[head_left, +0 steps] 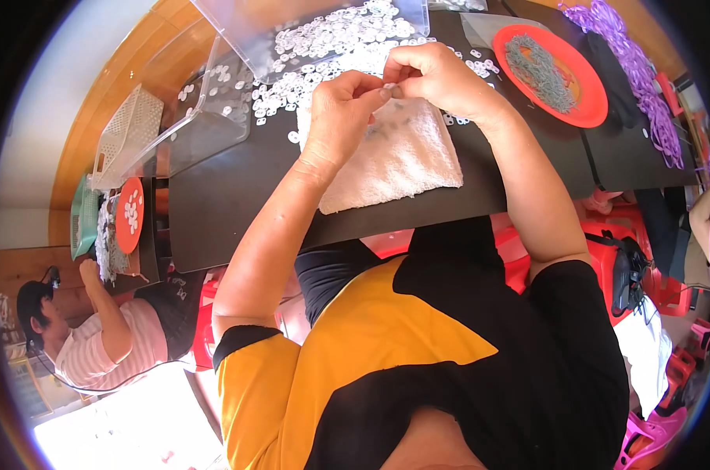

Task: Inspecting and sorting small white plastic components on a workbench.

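Head view: we work over a white towelling cloth (402, 160) lying on a dark desk (237, 207), and we take that cloth as our landmark. Our left grip (335, 110) and our right grip (439, 77) meet above its far edge, both closed in a fingertip pinch on one small pale piece (392, 91). The fingers cover most of it, so we cannot tell its full shape, or whether any thread runs through it.

Beyond the cloth, small white discs (288, 95) spread loosely, with more inside a clear plastic bin (241, 39). To the right of the cloth, a red-orange plate (591, 111) carries a tangle of grey-green strands (541, 72), and further right hangs a bundle of purple cord (654, 102). Well to the left of the cloth, a co-worker (104, 345) sits near an orange dish (125, 249) holding white pieces.

To handle this well, we judge it best to keep the pinch light, let one side steady the piece while the other adjusts it, and work low over the cloth, whose soft pile should catch a slip. Bringing the fingertips apart a little would probably let us see the piece better.
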`<state>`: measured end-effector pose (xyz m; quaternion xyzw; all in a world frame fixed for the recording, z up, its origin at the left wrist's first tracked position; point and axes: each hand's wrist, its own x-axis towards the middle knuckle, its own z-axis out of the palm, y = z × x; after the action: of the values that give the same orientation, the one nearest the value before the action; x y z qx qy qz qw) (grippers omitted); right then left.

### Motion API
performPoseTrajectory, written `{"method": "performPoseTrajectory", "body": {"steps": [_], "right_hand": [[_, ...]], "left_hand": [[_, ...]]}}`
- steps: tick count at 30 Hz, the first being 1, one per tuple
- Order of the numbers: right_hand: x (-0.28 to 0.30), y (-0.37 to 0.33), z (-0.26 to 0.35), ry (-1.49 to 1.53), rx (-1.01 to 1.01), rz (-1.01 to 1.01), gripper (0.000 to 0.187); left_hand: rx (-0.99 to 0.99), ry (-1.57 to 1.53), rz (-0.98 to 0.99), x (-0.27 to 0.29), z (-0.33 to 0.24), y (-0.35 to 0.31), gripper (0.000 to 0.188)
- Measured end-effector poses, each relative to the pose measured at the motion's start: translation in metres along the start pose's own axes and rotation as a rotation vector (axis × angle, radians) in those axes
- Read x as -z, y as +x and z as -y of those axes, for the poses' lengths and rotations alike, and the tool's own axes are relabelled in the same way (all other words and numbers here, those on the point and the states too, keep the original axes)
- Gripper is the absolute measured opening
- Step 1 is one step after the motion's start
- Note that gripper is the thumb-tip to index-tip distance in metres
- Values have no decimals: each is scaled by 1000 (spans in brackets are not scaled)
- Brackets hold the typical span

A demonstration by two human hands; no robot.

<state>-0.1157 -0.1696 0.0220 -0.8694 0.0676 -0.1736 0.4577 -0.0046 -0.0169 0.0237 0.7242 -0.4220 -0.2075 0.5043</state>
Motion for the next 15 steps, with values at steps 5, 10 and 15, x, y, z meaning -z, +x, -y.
{"method": "performPoseTrajectory", "body": {"steps": [5, 10, 15], "right_hand": [[-9, 3, -2, 219, 61, -80, 13], [-13, 0, 3, 216, 62, -50, 15], [-21, 0, 8, 273, 50, -35, 20]], "left_hand": [[121, -231, 49, 6, 2, -1, 15], [73, -114, 117, 17, 4, -7, 13], [-181, 66, 62, 23, 14, -12, 14]]}}
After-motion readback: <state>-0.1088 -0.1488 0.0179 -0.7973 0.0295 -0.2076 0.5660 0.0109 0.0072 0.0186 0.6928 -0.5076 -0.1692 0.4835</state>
